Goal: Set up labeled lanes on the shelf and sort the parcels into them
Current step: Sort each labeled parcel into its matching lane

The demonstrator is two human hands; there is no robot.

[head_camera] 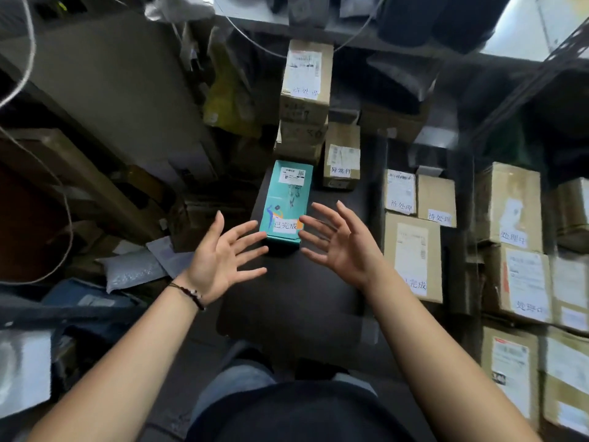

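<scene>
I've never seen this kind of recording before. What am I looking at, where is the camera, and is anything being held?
There is no machine here: a person works bare-handed, and the only camera sits on their head, looking forward and down. The left hand and right hand are both open, fingers spread, on either side of the near end of a teal box lying on a dark surface. Neither hand grips it. Beyond it and to the right stand labelled cardboard boxes.
</scene>
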